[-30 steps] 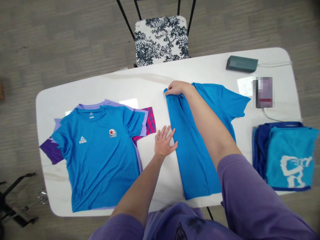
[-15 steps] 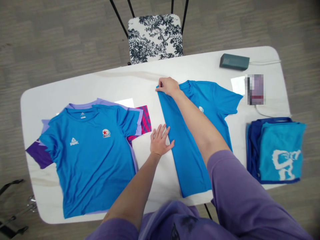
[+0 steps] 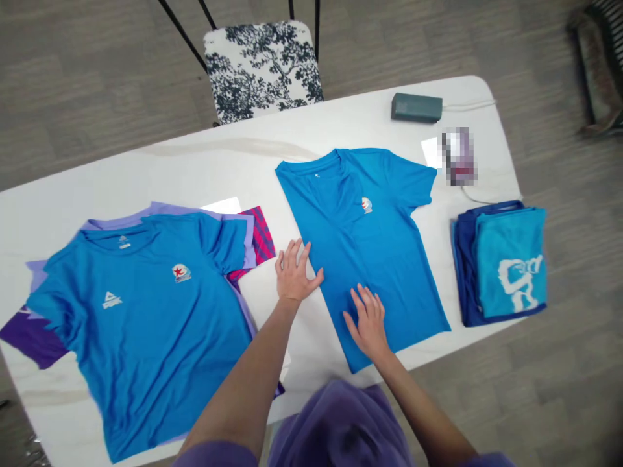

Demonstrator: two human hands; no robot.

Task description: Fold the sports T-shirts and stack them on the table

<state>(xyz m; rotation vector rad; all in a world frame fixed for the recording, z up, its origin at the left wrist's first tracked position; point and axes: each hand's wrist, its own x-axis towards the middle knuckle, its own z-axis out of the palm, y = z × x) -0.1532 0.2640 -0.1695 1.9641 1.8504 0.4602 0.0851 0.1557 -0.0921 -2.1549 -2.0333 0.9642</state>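
A blue T-shirt (image 3: 389, 259), its left side folded under or over into a straight edge, lies on the table in front of me. At that folded edge, my left hand (image 3: 296, 272) is spread, its thumb and fingertips reaching the cloth. Over the lower part of the shirt is my right hand (image 3: 368, 321), fingers apart and holding nothing; whether it touches the fabric I cannot tell. To the left, another blue T-shirt (image 3: 160, 337) with a white logo and badge lies spread on top of lilac, purple and pink-patterned garments.
On the right of the white table (image 3: 195, 155) is a stack of folded blue clothes (image 3: 511, 259). Farther back are a dark green box (image 3: 416, 108) with a cable, a white paper (image 3: 430, 153) and a blurred-out item (image 3: 459, 155). A patterned chair (image 3: 263, 71) stands beyond.
My right hand has let go of the shirt's shoulder and come down to its lower part. My left hand stays by the folded edge. The view has shifted right.
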